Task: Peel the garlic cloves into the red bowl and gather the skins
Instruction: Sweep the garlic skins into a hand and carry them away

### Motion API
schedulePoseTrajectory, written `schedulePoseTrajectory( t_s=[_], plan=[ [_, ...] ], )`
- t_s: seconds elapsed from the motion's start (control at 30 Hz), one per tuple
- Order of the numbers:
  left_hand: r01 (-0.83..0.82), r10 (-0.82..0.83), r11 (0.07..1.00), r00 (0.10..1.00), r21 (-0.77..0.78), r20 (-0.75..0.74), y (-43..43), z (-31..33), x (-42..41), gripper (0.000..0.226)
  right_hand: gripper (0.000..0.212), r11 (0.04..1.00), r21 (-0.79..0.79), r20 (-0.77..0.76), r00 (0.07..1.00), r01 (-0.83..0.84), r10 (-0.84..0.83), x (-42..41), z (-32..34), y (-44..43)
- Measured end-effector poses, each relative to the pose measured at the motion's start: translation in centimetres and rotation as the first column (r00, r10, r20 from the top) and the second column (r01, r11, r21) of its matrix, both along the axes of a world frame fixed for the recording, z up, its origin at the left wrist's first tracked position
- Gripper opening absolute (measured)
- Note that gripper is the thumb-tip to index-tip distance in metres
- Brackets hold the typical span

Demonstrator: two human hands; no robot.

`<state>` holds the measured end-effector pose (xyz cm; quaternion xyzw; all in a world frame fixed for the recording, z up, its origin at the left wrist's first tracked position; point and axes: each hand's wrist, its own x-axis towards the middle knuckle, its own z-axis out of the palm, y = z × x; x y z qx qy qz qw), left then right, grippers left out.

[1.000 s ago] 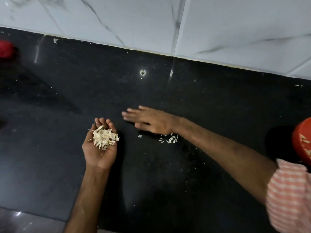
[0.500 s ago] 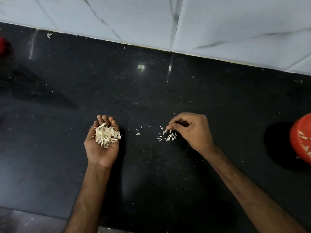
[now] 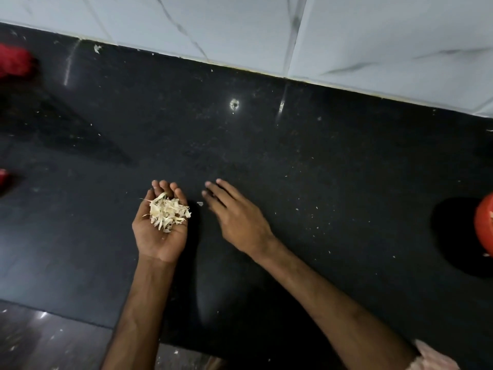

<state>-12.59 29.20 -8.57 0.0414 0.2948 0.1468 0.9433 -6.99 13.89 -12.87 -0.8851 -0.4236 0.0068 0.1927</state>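
Observation:
My left hand (image 3: 157,233) lies palm up on the black countertop (image 3: 320,169), cupped around a pile of pale garlic skins (image 3: 166,213). My right hand (image 3: 234,214) rests flat, palm down, just right of it, fingers spread and pointing up-left. One small skin flake (image 3: 200,203) lies between the two hands. Whatever lies under the right palm is hidden. The red bowl (image 3: 484,225) shows only partly at the right edge, with pale bits inside.
A white marble-look tiled wall (image 3: 240,28) runs along the back of the counter. A blurred red object (image 3: 14,62) sits at the far left, another red bit (image 3: 3,176) below it. The counter's front edge (image 3: 66,316) meets a littered floor. Tiny skin specks dot the counter.
My right hand, pinching at a small heap of skins half a second ago, has flattened and slid left toward my left hand. That heap is out of sight now. My left hand stayed put.

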Motion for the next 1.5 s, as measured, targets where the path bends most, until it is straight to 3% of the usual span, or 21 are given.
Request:
schedulePoseTrajectory(
  t_s=[0.17,0.27,0.37,0.43,0.53,0.6,0.67,0.77,0.87,1.0,1.13,1.27,1.4,1.43,1.5],
  plan=[
    [-0.018,0.018,0.999,1.000,-0.043,-0.011,-0.8,-0.1,-0.6,0.037,0.045,0.978,-0.098,0.325,0.923,-0.186,0.208,-0.1,1.2,-7.0],
    [-0.017,0.016,0.998,1.000,-0.064,-0.010,-1.6,0.0,-0.9,0.036,0.039,0.981,-0.092,0.353,0.915,-0.173,0.194,-1.4,1.5,-10.6],
    [-0.008,0.007,0.998,1.000,-0.063,-0.020,-2.6,0.1,-1.0,0.036,0.027,0.986,-0.022,0.287,0.944,-0.163,0.163,-1.2,1.8,-11.6],
    [-0.001,-0.001,0.998,1.000,-0.058,-0.029,-3.6,0.2,-1.0,0.037,0.028,0.987,0.115,0.215,0.973,-0.114,0.087,-0.8,2.2,-10.5],
    [0.021,-0.023,0.998,0.999,-0.055,-0.049,-5.1,0.3,-0.7,0.039,0.030,0.889,0.427,-0.118,0.985,0.164,-0.125,-1.3,4.7,-7.3],
    [0.041,-0.044,0.997,0.998,-0.067,-0.044,-6.0,0.3,-0.6,0.039,0.024,0.812,0.526,-0.286,0.952,0.252,-0.110,-2.1,7.0,-4.6],
    [0.087,-0.088,0.993,0.996,-0.080,-0.013,-6.7,0.4,-0.7,0.038,0.022,0.834,0.510,-0.308,0.950,0.208,-0.049,-2.9,8.4,-2.6],
    [0.123,-0.123,0.990,0.992,-0.071,-0.004,-7.3,0.6,-0.7,0.039,0.029,0.917,0.386,-0.212,0.977,0.104,-0.022,-3.0,8.9,-1.7],
    [0.133,-0.129,0.982,0.991,-0.137,0.033,-7.5,0.7,-0.8,0.035,0.035,0.917,0.382,-0.147,0.987,0.114,-0.062,-2.6,8.9,-1.9],
    [0.154,-0.147,0.976,0.988,-0.152,0.056,-8.1,0.7,-0.8,0.026,0.024,0.913,0.396,-0.082,0.994,0.100,-0.073,-2.3,8.8,-2.2],
    [0.139,-0.135,0.982,0.990,-0.130,0.044,-8.5,1.4,-0.6,0.035,0.005,0.876,0.464,-0.140,0.987,0.132,-0.074,-2.0,8.4,-3.5],
    [0.143,-0.138,0.979,0.989,-0.144,0.043,-8.6,0.8,-0.3,0.038,0.025,0.866,0.486,-0.128,0.990,0.115,-0.060,-2.1,8.3,-4.9],
    [0.088,-0.084,0.986,0.996,-0.141,0.039,-8.3,1.0,0.0,0.039,0.041,0.744,0.579,-0.316,0.933,0.333,-0.171,-2.4,7.7,-7.3],
    [0.062,-0.055,0.988,0.997,-0.144,0.047,-7.7,1.3,0.0,0.036,0.040,0.758,0.531,-0.326,0.917,0.378,-0.229,-2.6,6.8,-8.2],
    [0.018,-0.010,0.990,0.998,-0.138,0.059,-6.0,1.8,-0.4,0.030,0.059,0.881,0.215,-0.309,0.885,0.422,-0.349,-3.6,4.5,-9.5]
  ],
)
